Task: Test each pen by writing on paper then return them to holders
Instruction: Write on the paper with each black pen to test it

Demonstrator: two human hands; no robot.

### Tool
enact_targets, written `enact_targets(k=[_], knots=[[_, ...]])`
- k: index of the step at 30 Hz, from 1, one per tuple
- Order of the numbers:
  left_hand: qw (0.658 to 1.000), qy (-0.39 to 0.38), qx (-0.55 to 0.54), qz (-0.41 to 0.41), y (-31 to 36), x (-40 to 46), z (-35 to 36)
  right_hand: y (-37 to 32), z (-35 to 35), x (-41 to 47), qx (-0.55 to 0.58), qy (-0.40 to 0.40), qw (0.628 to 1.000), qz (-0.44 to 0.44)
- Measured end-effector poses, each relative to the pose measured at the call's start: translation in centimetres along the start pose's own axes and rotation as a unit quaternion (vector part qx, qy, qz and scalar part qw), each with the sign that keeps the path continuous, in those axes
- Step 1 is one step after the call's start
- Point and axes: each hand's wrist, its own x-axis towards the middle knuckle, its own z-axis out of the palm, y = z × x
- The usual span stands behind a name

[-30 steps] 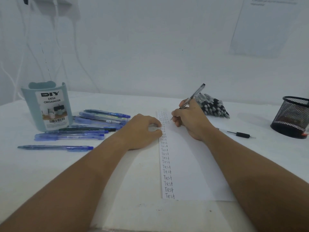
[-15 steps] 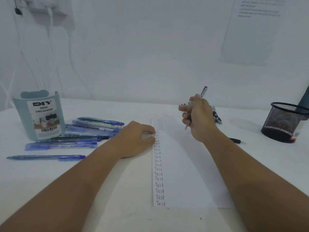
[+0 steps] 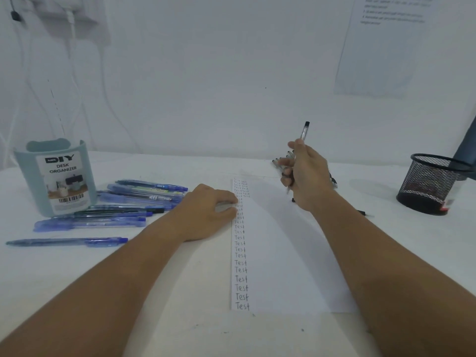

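Desk organizer: at the far left we see a pale blue-green plastic desk organizer (image 3: 55, 176) that stands upright on the white table (image 3: 180, 331). It carries a label with the words "DIY DESK ORGANIZER" and a barcode.

Blue pens: just right of the organizer, a group of translucent blue pens (image 3: 144, 191) lies flat on the table, some of them touching each other. One single blue pen (image 3: 67, 242) lies apart, nearer to us.

Left hand: our left hand (image 3: 206, 212) rests palm down on the table, the fingers loosely bent, and the fingertips press on the left edge of the paper. It holds nothing.

Paper: a white sheet of paper (image 3: 283, 266) lies flat in the middle. Along its left edge runs a long column of the handwritten word "Test", and near the top a second short column begins beside it.

Right hand: our right hand (image 3: 306, 173) is raised above the far part of the paper. The fingers curl around a clear-barrel pen with a black end (image 3: 304, 132), which points up and a little to the right.

Black pens: behind the right hand lies a pile of black-capped pens (image 3: 282, 161), mostly hidden by the hand.

Small black object: right of the wrist lies a small black piece (image 3: 362, 212); we cannot tell what it is.

Mesh holder: at the far right a round black wire-mesh pen holder (image 3: 432, 185) stands upright on the table.
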Motion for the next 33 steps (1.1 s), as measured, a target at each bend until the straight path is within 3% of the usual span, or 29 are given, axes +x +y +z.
enact_targets(k=[4,7,9,13,19,29,33], knots=[[1.0,-0.005,-0.009,-0.007,-0.4,0.0,0.2,-2.6,-1.3,2.8,-0.142,0.054,0.988,-0.001],[1.0,0.008,-0.012,0.0,-0.4,0.2,0.3,-4.2,-3.9,5.3,-0.35,0.068,0.933,-0.039],[1.0,0.016,-0.01,0.006,-0.3,0.4,0.4,-4.7,-5.9,7.0,-0.428,0.098,0.897,-0.057],[1.0,0.022,-0.009,0.005,-0.1,0.5,0.4,-4.2,-8.0,9.4,-0.464,0.159,0.87,-0.05],[1.0,0.017,-0.013,0.008,-0.5,0.6,0.4,-2.4,-7.7,10.1,-0.536,0.148,0.83,-0.043],[1.0,0.009,-0.018,0.0,-0.5,0.6,0.4,-0.3,-7.5,11.3,-0.565,0.129,0.813,-0.055],[1.0,0.005,-0.024,-0.002,-0.5,0.6,0.4,-0.2,-7.3,11.1,-0.543,0.119,0.829,-0.056]])
